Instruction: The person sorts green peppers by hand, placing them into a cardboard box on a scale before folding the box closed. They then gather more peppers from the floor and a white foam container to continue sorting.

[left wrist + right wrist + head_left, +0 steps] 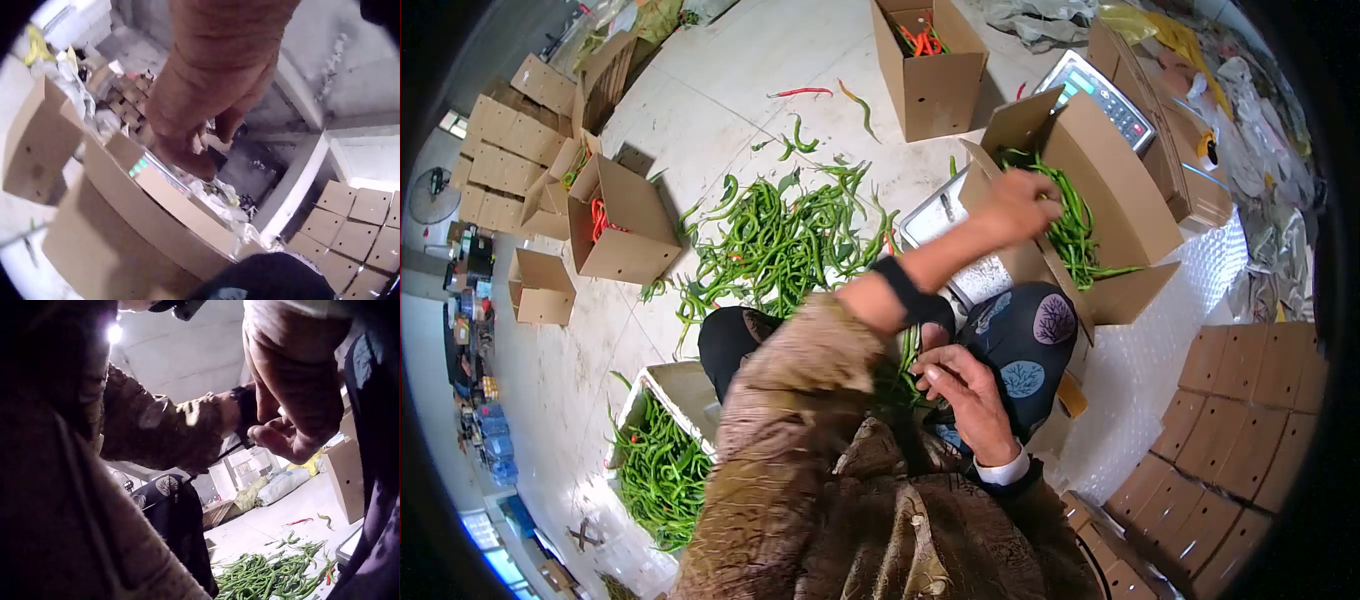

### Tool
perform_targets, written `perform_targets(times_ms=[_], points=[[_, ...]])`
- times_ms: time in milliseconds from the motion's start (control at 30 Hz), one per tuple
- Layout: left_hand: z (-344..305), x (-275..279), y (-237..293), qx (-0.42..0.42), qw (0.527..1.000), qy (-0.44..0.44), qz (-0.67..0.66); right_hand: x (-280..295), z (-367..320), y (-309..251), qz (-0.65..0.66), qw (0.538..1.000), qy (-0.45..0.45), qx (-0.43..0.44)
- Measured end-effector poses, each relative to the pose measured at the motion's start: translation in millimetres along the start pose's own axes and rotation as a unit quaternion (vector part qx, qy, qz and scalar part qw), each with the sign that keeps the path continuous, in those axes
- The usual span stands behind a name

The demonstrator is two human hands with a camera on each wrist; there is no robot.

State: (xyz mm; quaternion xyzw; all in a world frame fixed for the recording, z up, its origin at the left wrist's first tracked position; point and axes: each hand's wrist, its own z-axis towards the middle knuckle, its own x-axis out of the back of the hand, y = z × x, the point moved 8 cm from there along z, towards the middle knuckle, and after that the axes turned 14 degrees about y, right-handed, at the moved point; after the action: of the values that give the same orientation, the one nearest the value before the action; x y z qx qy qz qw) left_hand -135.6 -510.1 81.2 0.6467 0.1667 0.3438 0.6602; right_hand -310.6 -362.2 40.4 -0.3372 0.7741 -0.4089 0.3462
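My left hand, at the end of the arm with the black wristband, reaches across to an open cardboard box. It hangs over green chili peppers inside, its fingers loosely bent. Nothing shows between those fingers in the left wrist view, where the hand is above the box wall. Low over my lap, my right hand has relaxed, half-curled fingers. A few green chilies lie by its fingertips, between my knees. No chili appears in the right hand in the right wrist view.
A pile of green chilies covers the floor ahead. More fill a white foam box at left. Cardboard boxes with red chilies stand around. A scale display sits behind the filled box; stacked cartons are at right.
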Motion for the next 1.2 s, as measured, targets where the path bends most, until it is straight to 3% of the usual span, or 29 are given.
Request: perform_targets(times_ms=[67, 100, 267, 333, 400, 433, 467, 500, 533, 567, 633, 767, 833, 900, 933, 967, 1000, 1033, 1100, 1133, 1167, 1200], points=[[-6, 56, 6, -0.018, 0.995, -0.072, -0.059, -1, 1, -6, 0.022, 0.999, 0.023, -0.025], [-20, 97, 21, 0.111, 0.992, -0.047, -0.031, -4, 3, -5, 0.025, 0.999, 0.022, -0.026], [-68, 280, -14, 0.219, 0.97, 0.088, 0.051, -45, 42, -24, 0.063, 0.997, -0.039, 0.008], [-107, 339, -44, 0.222, 0.962, 0.148, 0.057, -76, 65, -27, 0.097, 0.993, -0.062, 0.005], [-152, 406, -136, 0.251, 0.946, 0.199, 0.049, -108, 84, -27, 0.101, 0.991, -0.089, 0.001], [-188, 433, -187, 0.287, 0.922, 0.261, -0.002, -123, 88, -33, 0.071, 0.99, -0.117, 0.044], [-221, 458, -247, 0.348, 0.917, 0.194, -0.007, -129, 92, -34, 0.049, 0.991, -0.118, 0.041], [-259, 457, -279, 0.404, 0.883, 0.239, -0.001, -142, 96, -32, 0.031, 0.99, -0.134, 0.035], [-284, 438, -267, 0.426, 0.859, 0.284, -0.014, -148, 104, -19, 0.044, 0.988, -0.143, 0.036], [-313, 437, -286, 0.452, 0.843, 0.292, -0.012, -147, 118, 1, 0.037, 0.994, -0.102, -0.002], [-361, 439, -315, 0.464, 0.827, 0.317, -0.025, -134, 147, 36, -0.014, 0.997, -0.038, -0.062], [-410, 453, -346, 0.49, 0.791, 0.366, 0.025, -98, 203, 106, -0.116, 0.989, 0.068, -0.06], [-422, 473, -366, 0.471, 0.791, 0.385, 0.072, -88, 238, 143, -0.175, 0.98, 0.072, -0.053], [-422, 498, -388, 0.46, 0.791, 0.364, 0.171, -66, 284, 186, -0.229, 0.968, 0.091, -0.042], [-413, 505, -395, 0.463, 0.789, 0.367, 0.168, -49, 312, 203, -0.298, 0.947, 0.117, 0.011], [-390, 512, -387, 0.407, 0.81, 0.35, 0.235, -59, 321, 191, -0.365, 0.918, 0.142, 0.062], [-368, 515, -380, 0.35, 0.825, 0.326, 0.301, -59, 327, 187, -0.395, 0.903, 0.162, 0.044], [-350, 516, -387, 0.349, 0.831, 0.302, 0.31, -52, 346, 199, -0.446, 0.878, 0.154, 0.077], [-310, 504, -389, 0.287, 0.859, 0.332, 0.265, -47, 357, 218, -0.415, 0.898, 0.145, 0.009], [-297, 491, -403, 0.316, 0.865, 0.322, 0.22, -44, 359, 227, -0.42, 0.896, 0.144, 0.001], [-289, 478, -416, 0.343, 0.868, 0.312, 0.176, -39, 359, 234, -0.475, 0.867, 0.152, 0.003], [-281, 464, -424, 0.274, 0.878, 0.313, 0.236, -35, 359, 240, -0.527, 0.835, 0.158, 0.007]])
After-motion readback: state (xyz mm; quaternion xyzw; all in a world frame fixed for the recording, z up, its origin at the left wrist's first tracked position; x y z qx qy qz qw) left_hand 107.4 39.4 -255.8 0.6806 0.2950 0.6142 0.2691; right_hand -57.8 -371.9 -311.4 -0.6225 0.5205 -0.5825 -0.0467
